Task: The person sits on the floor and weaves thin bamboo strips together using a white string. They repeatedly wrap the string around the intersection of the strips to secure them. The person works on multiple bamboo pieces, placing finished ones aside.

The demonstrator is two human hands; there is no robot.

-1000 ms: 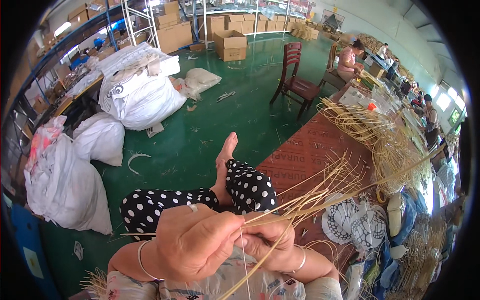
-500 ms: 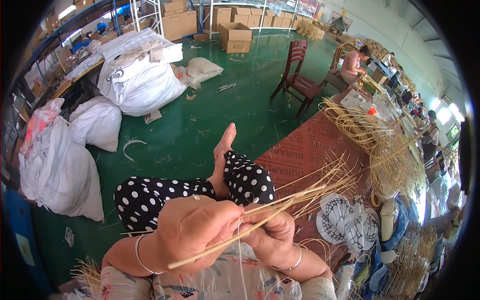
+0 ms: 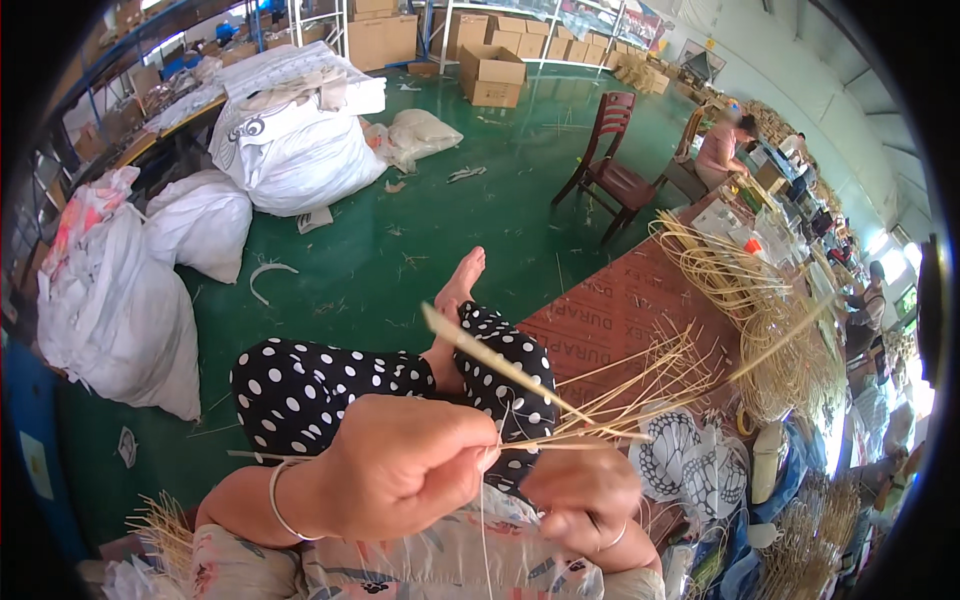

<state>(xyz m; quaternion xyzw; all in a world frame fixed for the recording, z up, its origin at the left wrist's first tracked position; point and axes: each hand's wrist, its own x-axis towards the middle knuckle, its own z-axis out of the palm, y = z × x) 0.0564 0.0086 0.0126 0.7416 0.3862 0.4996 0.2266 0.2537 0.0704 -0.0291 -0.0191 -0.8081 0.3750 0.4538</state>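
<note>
My left hand (image 3: 405, 465) is closed in a pinch on thin bamboo strips (image 3: 560, 439) in front of my lap. One wider strip (image 3: 490, 362) slants across the others, its near end pointing up and left. From the left fingertips a white thread (image 3: 483, 530) hangs down. My right hand (image 3: 585, 490), blurred by motion, is curled just right of the left hand and below the strips. What its fingers hold, if anything, is hidden.
To the right, a reddish-brown board table (image 3: 590, 310) bears loose strips (image 3: 670, 370), coiled bamboo (image 3: 780, 330) and butterfly-wing-patterned pieces (image 3: 685, 450). Ahead are a wooden chair (image 3: 615, 180) and a seated person (image 3: 722, 150). White sacks (image 3: 120, 310) lie left; a cardboard box (image 3: 492, 78) stands farther back.
My right hand has come away from the strips, moving right and down. The wider strip has swung from pointing low left to pointing up left. My left hand keeps its pinch.
</note>
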